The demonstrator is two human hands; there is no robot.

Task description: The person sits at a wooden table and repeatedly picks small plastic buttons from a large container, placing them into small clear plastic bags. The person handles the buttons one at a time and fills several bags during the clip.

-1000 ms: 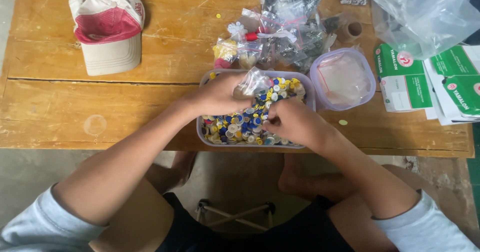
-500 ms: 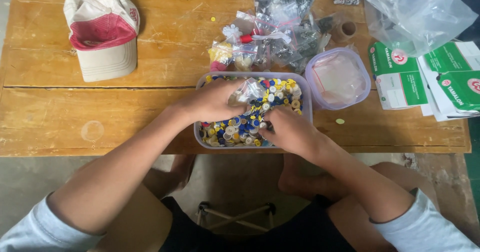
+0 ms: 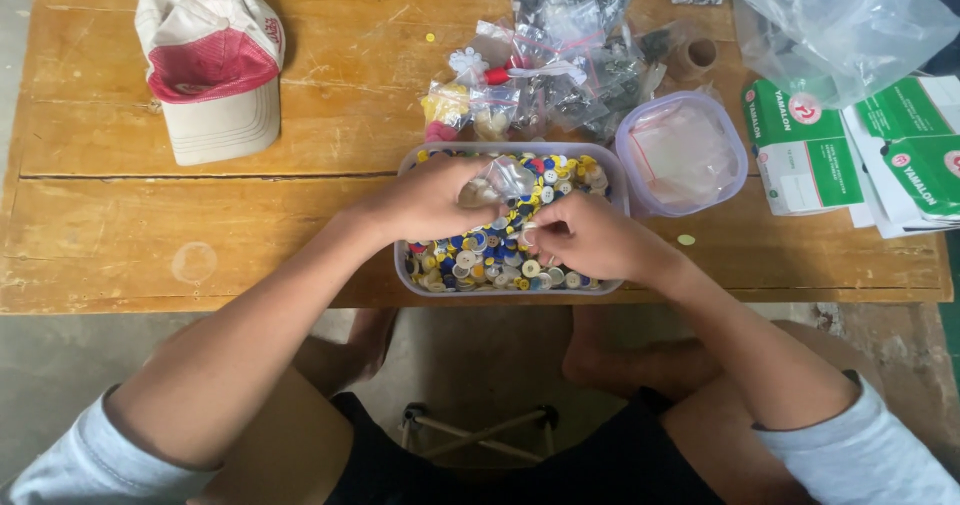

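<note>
Both hands at work over a clear tub of mixed coloured buttons, frame centre.

Left hand [image 3: 432, 200] is closed around a small clear plastic bag [image 3: 508, 178] above the tub [image 3: 612, 180]. Right hand [image 3: 577, 238] pinches a pale button [image 3: 527, 236] between fingertips, just beside the bag. A cap [image 3: 212, 65] lies upper left on the wooden table [image 3: 120, 235].

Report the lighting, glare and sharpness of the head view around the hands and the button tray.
Head view: soft, even daylight with faint shadows; the button tray and wooden table look sharp; pale glare on the clear bag; the left hand and right hand show no obvious motion blur; the lap below sits dimmer.
</note>
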